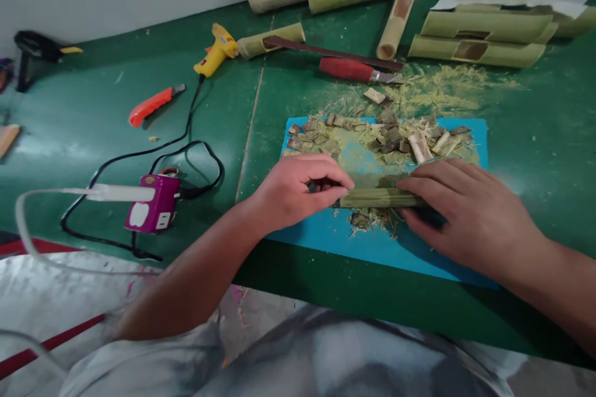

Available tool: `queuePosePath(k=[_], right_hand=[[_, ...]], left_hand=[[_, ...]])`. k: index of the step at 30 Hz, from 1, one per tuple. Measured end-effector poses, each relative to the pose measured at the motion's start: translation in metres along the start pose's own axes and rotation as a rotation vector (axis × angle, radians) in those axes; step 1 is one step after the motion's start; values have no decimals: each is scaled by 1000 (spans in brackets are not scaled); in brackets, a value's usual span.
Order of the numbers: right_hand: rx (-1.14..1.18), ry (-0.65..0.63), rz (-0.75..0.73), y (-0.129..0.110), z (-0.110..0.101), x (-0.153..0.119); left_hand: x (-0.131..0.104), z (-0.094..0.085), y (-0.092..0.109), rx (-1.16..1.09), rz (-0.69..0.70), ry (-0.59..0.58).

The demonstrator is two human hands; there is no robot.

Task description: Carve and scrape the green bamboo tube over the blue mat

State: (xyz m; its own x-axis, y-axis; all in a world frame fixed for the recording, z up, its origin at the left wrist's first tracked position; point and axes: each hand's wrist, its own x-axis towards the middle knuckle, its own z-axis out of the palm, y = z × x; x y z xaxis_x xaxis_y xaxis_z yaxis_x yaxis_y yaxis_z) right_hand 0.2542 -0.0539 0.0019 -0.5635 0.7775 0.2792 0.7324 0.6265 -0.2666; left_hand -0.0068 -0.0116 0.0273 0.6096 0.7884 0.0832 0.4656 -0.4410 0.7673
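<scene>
A green table (261,155) bears a blue mat (302,237). Left of the mat lie a purple adapter (156,206), an orange utility knife (151,105) and, farther back, a yellow glue gun (215,53). Beyond the mat lie pale green shavings (447,84), then a red-handled knife (347,69); well beyond it rest several cut bamboo tubes (326,0).

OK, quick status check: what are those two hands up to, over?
Left hand pinched at bamboo piece's left end. Right hand around its right end. Piece over blue mat. Bamboo scraps littering mat beyond it.
</scene>
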Motion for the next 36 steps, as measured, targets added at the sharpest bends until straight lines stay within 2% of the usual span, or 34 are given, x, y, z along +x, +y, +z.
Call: queuePosePath(k=[9,17,25,28,32,36], right_hand=[[38,10,3,0,-1,2],[41,6,24,1,-1,3],[68,-19,80,0,-2,4],[62,2,76,1,-2,4],[48,26,55,3,-2,5],[49,5,37,5,-1,4]], left_hand=[[-2,-9,-3,22,106,-95],[-2,-5,-5,77,166,-63],[-7,-2,-7,228,305,-6],[-9,-1,-9,280,361,-12],[-9,0,-11,353,390,44],[-9,1,-10,358,419,9]])
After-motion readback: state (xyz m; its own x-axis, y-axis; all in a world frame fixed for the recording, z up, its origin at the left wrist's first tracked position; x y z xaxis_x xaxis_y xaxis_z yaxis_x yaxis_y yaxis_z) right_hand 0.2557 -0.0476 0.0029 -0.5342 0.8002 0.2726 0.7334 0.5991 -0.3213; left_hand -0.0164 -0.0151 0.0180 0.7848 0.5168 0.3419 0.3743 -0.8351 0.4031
